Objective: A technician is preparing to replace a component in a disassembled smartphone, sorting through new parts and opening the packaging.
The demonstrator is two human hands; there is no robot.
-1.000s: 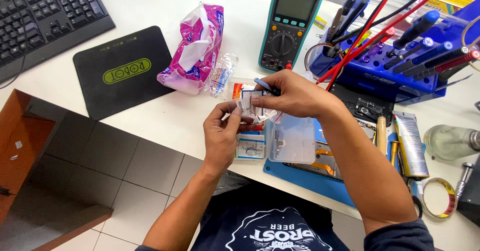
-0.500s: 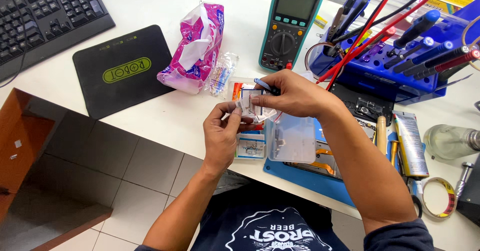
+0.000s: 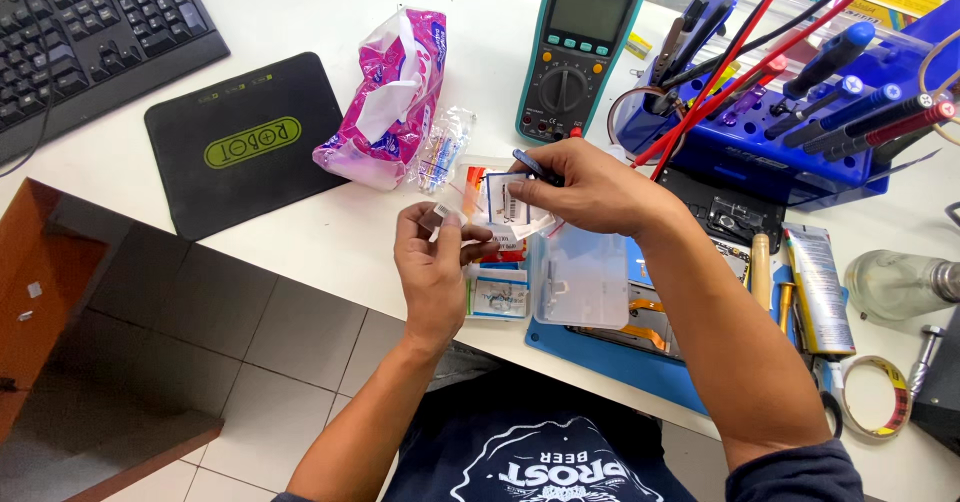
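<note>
The fingers of the left hand [image 3: 432, 267] are pinched narrowly on a small clear plastic piece [image 3: 437, 219], thumb and forefinger closed on it just above the table edge, while the right hand [image 3: 578, 190] grips a dark blue tool [image 3: 533, 165] between thumb and fingers and also presses against a small clear packet [image 3: 512, 207] with a white and blue label; the packet sits between the two hands, over a stack of similar small packets [image 3: 500, 292] lying on the white table [image 3: 290, 7]. Just beside that stack, under the right wrist, rests a clear plastic box [image 3: 585, 282] on a blue work mat [image 3: 610, 357]. Beyond the hands stand a teal multimeter [image 3: 578, 52] and a pink tissue pack [image 3: 385, 97], with a bag of cotton swabs [image 3: 443, 150] near it. Left of these lie a black mouse pad [image 3: 245, 142] and a black keyboard [image 3: 90, 37]. To the right a blue tool rack [image 3: 800, 127] holds screwdrivers, and a roll of tape [image 3: 872, 394] lies near the table's edge
</note>
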